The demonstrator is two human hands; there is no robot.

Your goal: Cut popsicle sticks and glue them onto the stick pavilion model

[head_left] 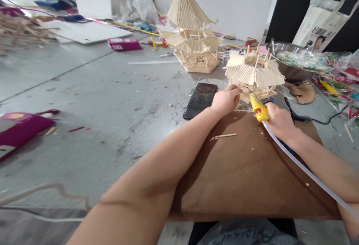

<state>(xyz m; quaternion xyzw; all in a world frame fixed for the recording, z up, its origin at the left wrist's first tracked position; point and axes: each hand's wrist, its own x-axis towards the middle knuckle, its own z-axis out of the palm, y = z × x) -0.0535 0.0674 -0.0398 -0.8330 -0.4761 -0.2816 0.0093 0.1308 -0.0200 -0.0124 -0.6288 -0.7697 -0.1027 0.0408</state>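
A low stick model [255, 73] with a sloped roof and upright sticks on top stands beyond the brown sheet [252, 170]. My left hand [227, 100] is at its lower left side, fingers drawn together; what they hold, if anything, is too small to make out. In my right hand [277, 119] is a yellow glue gun [258, 107], its nozzle close to the model's lower front. A long clear glue stick [298, 162] trails from the gun's back end over my right forearm. One short loose stick [226, 135] lies on the brown sheet.
A black phone [199, 101] lies left of my left hand. Behind stands a taller stick tower [193, 43] with a pointed roof. A metal bowl [291, 69], a white bag [319, 22] and a folded fan [304, 92] are at right. Purple tools [25, 129] lie at left.
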